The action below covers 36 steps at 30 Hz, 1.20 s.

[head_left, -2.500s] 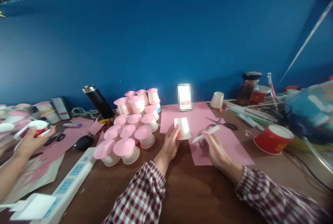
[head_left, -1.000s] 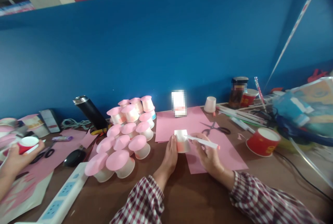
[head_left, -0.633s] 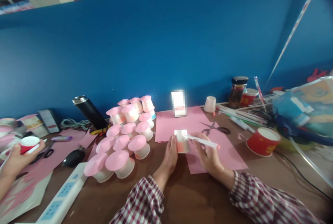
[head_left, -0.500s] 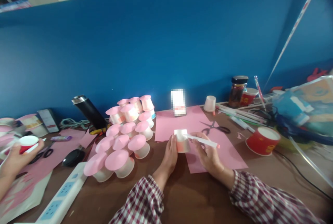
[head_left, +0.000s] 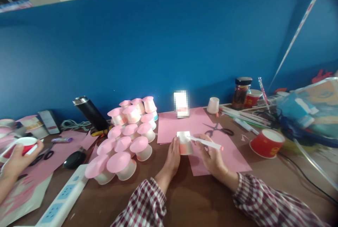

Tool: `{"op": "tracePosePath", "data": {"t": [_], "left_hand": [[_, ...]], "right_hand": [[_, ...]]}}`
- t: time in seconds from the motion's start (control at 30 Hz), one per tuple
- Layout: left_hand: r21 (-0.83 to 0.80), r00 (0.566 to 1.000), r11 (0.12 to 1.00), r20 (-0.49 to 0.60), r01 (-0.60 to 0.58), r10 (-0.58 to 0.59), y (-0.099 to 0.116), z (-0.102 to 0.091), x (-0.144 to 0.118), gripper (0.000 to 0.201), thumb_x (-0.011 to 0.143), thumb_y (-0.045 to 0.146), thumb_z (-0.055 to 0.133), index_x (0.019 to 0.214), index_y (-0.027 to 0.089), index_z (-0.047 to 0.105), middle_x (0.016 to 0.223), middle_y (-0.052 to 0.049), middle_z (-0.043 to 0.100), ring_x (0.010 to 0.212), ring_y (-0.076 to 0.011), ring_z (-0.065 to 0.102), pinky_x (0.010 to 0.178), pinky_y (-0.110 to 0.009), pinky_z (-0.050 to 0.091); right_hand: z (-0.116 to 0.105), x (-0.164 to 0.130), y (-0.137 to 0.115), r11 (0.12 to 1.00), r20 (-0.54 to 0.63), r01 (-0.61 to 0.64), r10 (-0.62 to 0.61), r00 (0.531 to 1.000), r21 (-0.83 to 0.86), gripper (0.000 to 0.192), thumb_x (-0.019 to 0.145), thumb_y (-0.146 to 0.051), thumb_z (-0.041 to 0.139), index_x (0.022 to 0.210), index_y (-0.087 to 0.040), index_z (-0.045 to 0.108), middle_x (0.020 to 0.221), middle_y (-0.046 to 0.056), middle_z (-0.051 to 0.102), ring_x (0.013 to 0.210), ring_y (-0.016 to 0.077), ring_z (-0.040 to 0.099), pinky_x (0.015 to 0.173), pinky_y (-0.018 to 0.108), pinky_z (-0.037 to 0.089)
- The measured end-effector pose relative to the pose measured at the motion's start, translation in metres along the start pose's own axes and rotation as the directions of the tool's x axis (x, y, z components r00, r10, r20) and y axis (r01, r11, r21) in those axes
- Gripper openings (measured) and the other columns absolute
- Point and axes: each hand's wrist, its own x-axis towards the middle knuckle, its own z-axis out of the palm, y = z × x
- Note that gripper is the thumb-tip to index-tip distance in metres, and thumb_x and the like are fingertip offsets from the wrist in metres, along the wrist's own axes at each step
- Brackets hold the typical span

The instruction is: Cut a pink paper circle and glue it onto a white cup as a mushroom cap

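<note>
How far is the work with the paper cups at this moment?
Done: a cluster of pink-topped cups stands left of the hands. In hand: the left hand steadies an upturned white cup while the right hand holds a white pen against it. Left: this cup has no pink top; pink paper and scissors lie nearby.

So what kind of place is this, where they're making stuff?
It looks like a craft table, maybe in a classroom or workshop. There are lots of pink-topped paper cups, pink paper sheets and scissors, and the left hand holds a cup while the right hand holds a marker.
</note>
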Motion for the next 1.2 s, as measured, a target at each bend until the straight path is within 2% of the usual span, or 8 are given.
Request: {"op": "tracePosePath", "data": {"t": [0.13,0.43,0.53,0.63,0.8,1.0,1.2], "left_hand": [[0.002,0.997,0.997,-0.013,0.073,-0.073,0.002,0.001,0.000,0.045,0.081,0.043,0.051,0.117,0.017,0.058,0.137,-0.011,0.047,0.136,-0.0259,0.027,0.110,-0.035,0.028],[-0.035,0.998,0.998,0.018,0.055,-0.054,0.002,0.000,-0.001,0.043,0.081,0.041,0.051,0.116,0.017,0.059,0.135,-0.011,0.050,0.135,-0.0256,0.029,0.108,-0.033,0.031],[0.006,0.998,0.998,-0.015,0.060,-0.060,0.004,0.001,-0.001,0.046,0.082,0.044,0.049,0.118,0.016,0.057,0.136,-0.012,0.049,0.134,-0.0266,0.031,0.108,-0.036,0.031],[0.051,0.996,0.996,-0.052,0.069,-0.067,0.006,0.003,-0.001,0.047,0.082,0.045,0.049,0.119,0.017,0.056,0.137,-0.012,0.048,0.134,-0.0269,0.032,0.109,-0.037,0.029],[0.039,0.995,0.995,-0.042,0.093,-0.092,0.010,0.004,-0.002,0.048,0.082,0.047,0.048,0.119,0.017,0.057,0.138,-0.011,0.046,0.135,-0.0259,0.030,0.108,-0.035,0.030],[0.051,0.994,0.995,-0.060,0.089,-0.086,0.012,0.002,-0.002,0.048,0.081,0.047,0.050,0.117,0.016,0.058,0.137,-0.012,0.047,0.135,-0.0273,0.030,0.110,-0.038,0.027],[-0.032,0.998,0.998,-0.013,0.063,-0.064,0.011,0.002,-0.002,0.047,0.082,0.048,0.050,0.115,0.016,0.059,0.134,-0.013,0.050,0.135,-0.0270,0.030,0.110,-0.037,0.027]], "right_hand": [[-0.001,0.000,-0.001,1.000,-0.006,0.006,-0.006,1.000,-0.019,0.018,0.092,-0.029,0.045,0.105,-0.021,0.056,0.095,0.006,0.062,0.083,0.0192,0.059,0.072,0.030,0.049],[0.000,0.001,-0.004,1.000,0.015,-0.005,0.006,1.000,-0.026,0.017,0.092,-0.029,0.046,0.103,-0.021,0.056,0.092,0.005,0.062,0.079,0.0185,0.059,0.069,0.028,0.048],[-0.001,0.001,-0.005,1.000,0.019,-0.007,0.007,1.000,-0.019,0.017,0.092,-0.029,0.046,0.104,-0.021,0.056,0.093,0.005,0.062,0.081,0.0188,0.059,0.070,0.028,0.048],[-0.001,0.001,-0.005,0.999,0.033,-0.019,0.020,0.999,-0.040,0.017,0.092,-0.029,0.046,0.103,-0.021,0.057,0.090,0.005,0.062,0.075,0.0177,0.059,0.066,0.028,0.048],[-0.002,0.001,-0.005,0.998,0.020,-0.018,0.020,1.000,-0.059,0.019,0.092,-0.031,0.047,0.104,-0.021,0.057,0.092,0.005,0.063,0.075,0.0178,0.059,0.064,0.027,0.049],[-0.002,0.002,-0.008,0.997,0.037,-0.009,0.012,0.999,-0.078,0.018,0.092,-0.030,0.045,0.099,-0.020,0.058,0.089,0.005,0.063,0.074,0.0179,0.059,0.064,0.027,0.048],[-0.003,0.001,-0.010,0.996,0.055,-0.007,0.013,0.998,-0.094,0.016,0.091,-0.029,0.046,0.097,-0.021,0.059,0.085,0.004,0.063,0.067,0.0166,0.057,0.060,0.027,0.046]]}}
